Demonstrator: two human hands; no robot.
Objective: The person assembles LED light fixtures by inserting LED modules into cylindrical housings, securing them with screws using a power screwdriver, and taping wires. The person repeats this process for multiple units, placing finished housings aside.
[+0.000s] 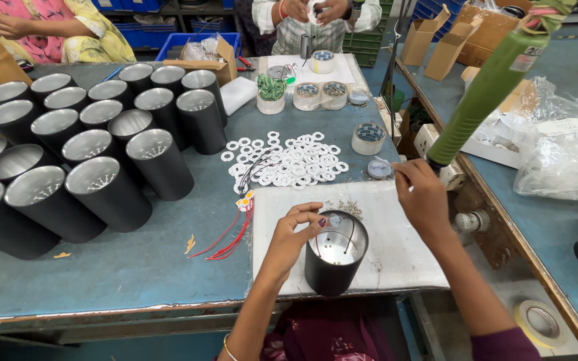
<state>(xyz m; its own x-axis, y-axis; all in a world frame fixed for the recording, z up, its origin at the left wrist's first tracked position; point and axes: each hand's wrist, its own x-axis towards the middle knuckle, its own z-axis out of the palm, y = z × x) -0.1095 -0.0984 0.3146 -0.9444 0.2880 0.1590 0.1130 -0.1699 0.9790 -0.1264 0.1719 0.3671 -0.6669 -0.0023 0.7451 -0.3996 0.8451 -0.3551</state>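
The black cylindrical lamp housing point(335, 253) stood upright on the white mat point(396, 254), at its near edge. The left hand point(294, 235) held its rim, fingers curled on something small, maybe a screw. The right hand point(423, 195), beyond the housing, pinched the tip of the hanging green screwdriver point(486, 93). Best to keep the housing steady and the tool vertical.

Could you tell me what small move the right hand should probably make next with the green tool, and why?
Probably lower the right hand with the hanging green tool toward the open black can. The left hand steadies the can's rim with a small part at its fingertips, wires run inside, and small screws lie on the white mat beside it.
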